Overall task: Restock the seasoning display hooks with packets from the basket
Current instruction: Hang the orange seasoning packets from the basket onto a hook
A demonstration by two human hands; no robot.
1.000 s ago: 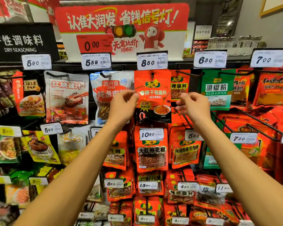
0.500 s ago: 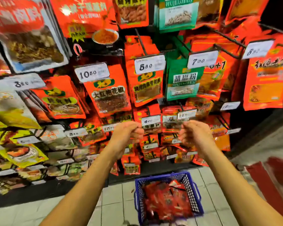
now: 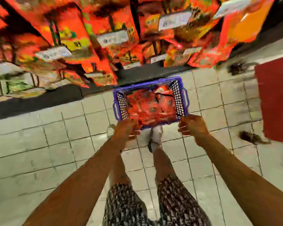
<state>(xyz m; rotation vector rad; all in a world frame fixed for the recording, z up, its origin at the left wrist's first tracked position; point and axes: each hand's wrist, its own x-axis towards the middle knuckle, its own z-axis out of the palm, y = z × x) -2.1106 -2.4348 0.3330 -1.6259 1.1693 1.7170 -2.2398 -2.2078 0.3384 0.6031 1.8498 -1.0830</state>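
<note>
Basket [image 3: 180, 98] sits on floor just beyond our hands, heaped with red packets [image 3: 151, 106], so plenty left to hang. Left hand [image 3: 125, 129] and right hand [image 3: 192, 126] reach near rim, fingers loosely curled, holding nothing we can see. Display hooks [image 3: 114, 38] above hands, blurred; fill unreadable.

The single head view looks steeply down from standing height at the tiled floor [image 3: 39, 144], facing the blurred display rack [image 3: 104, 38] across the top; the basket [image 3: 119, 101] sits seemingly near the feet.
</note>
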